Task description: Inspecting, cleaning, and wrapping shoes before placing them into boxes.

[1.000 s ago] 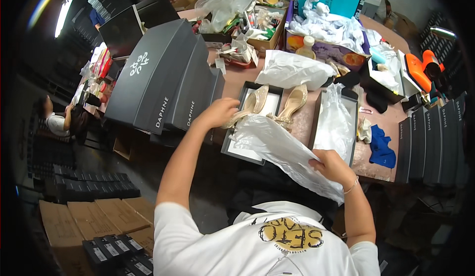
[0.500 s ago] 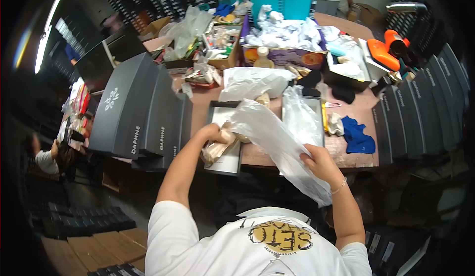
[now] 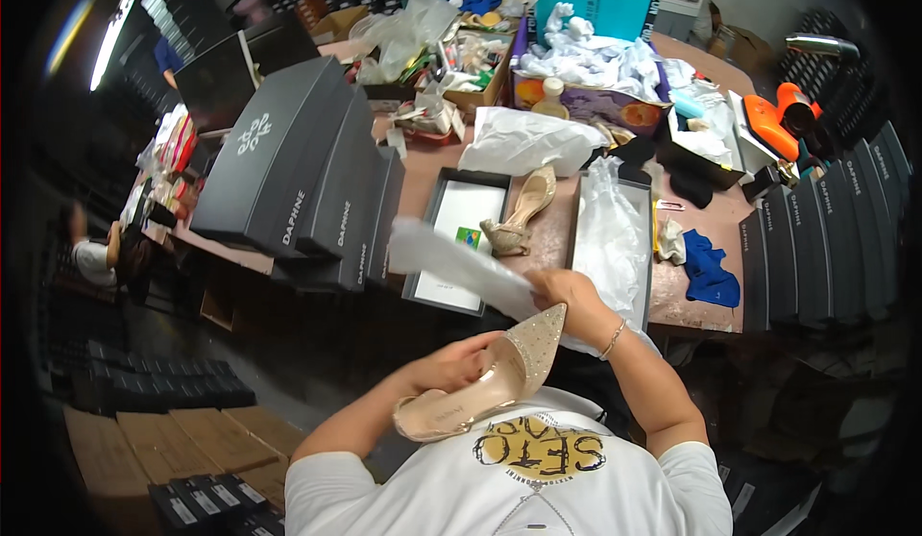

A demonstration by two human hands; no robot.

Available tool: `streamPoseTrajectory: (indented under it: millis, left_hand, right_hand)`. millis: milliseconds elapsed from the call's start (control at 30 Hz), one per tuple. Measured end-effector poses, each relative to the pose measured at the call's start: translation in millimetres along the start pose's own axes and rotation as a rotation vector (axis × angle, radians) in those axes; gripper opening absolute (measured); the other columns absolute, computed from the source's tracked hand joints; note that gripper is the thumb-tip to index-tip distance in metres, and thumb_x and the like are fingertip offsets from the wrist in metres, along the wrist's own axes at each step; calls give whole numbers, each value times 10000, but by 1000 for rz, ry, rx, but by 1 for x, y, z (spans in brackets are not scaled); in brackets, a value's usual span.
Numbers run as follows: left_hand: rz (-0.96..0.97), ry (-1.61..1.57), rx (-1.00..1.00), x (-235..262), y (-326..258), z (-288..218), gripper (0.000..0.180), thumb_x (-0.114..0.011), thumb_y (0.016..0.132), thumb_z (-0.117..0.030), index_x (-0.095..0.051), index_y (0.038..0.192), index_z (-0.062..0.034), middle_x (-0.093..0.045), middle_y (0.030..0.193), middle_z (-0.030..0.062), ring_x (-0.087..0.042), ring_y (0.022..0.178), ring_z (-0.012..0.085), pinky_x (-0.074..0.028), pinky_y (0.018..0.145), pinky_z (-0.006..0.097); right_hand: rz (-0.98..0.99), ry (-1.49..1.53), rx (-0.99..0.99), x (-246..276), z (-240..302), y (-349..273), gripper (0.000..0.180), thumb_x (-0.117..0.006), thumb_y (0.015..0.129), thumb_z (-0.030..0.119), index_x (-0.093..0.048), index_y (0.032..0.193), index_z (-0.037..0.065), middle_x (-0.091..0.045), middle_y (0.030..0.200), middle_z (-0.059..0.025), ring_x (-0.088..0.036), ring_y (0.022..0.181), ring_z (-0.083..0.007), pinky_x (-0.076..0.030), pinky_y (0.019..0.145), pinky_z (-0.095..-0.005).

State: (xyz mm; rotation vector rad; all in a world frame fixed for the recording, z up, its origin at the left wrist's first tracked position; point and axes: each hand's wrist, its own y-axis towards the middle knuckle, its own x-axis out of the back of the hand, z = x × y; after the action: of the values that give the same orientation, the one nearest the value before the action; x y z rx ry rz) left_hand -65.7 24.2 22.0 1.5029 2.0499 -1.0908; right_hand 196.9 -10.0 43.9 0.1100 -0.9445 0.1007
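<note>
My left hand (image 3: 451, 363) is closed on a gold, pointed-toe, glittery shoe (image 3: 543, 349) held close to my chest, its insole facing up. Just beyond the toe, my right hand (image 3: 569, 298) grips a thin white wrapping sheet (image 3: 461, 265), which stretches leftward across a shallow dark box part (image 3: 451, 211). A small green packet (image 3: 468, 237) lies on that part's white bottom. Beside it rests a second gold heeled shoe (image 3: 531, 200). Crumpled white paper (image 3: 607, 238) fills another dark-rimmed box to the right.
Dark shoeboxes stand at the left (image 3: 274, 157) and right (image 3: 826, 219) of the table. A purple carton of crumpled paper (image 3: 595, 65), a small bottle (image 3: 552, 99) and an orange tool (image 3: 768, 125) are farther back. A blue cloth (image 3: 711, 269) lies at right. Another person (image 3: 94, 253) is at far left.
My left hand has lifted the gold shoe from the box part toward my chest. The white sheet is off the shoe and swung left in my right hand. The view has shifted somewhat.
</note>
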Motion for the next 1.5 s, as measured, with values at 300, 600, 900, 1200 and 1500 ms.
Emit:
streamPoseTrajectory:
  millis: [300, 600, 900, 1200, 1500]
  left_hand:
    - [-456, -350, -278, -21, 67, 34, 522, -695, 870, -295, -476, 1268, -39, -545, 1256, 90, -534, 1144, 207, -422, 995, 370]
    - [-329, -334, -396, -36, 58, 17, 303, -603, 915, -109, -532, 1189, 0, -633, 1081, 85, -609, 1000, 171, -483, 908, 322]
    - [-498, -274, -570, -37, 59, 15, 363, -641, 885, -86, -541, 1228, -23, -614, 1151, 81, -593, 1051, 179, -485, 898, 326]
    - [-333, -114, -243, -21, 46, 21, 487, -571, 854, 7, -461, 1328, -4, -563, 1256, 104, -574, 1105, 181, -448, 955, 325]
    - [-432, 118, -184, -26, 41, 3, 413, -534, 865, 3, -516, 1278, 10, -603, 1180, 94, -576, 1061, 172, -444, 922, 296]
  right_hand:
    - [48, 470, -176, 17, 28, -43, 221, -635, 829, 161, -629, 1000, 21, -630, 772, -203, -619, 736, -378, -480, 641, -419]
    - [40, 424, -180, 24, 17, -58, 91, -600, 825, 57, -587, 894, 1, -625, 797, -222, -590, 782, -418, -482, 655, -383]
    - [49, 583, -261, 30, 6, -49, 165, -562, 877, 92, -591, 993, -22, -617, 770, -221, -590, 680, -367, -478, 653, -357]
    - [49, 601, -221, 29, 6, -43, 210, -537, 901, 106, -587, 1044, -39, -623, 788, -206, -597, 682, -268, -476, 679, -333]
    - [9, 621, -212, 32, -3, -39, 260, -514, 900, 89, -590, 1112, -42, -652, 846, -192, -614, 731, -234, -485, 717, -320]
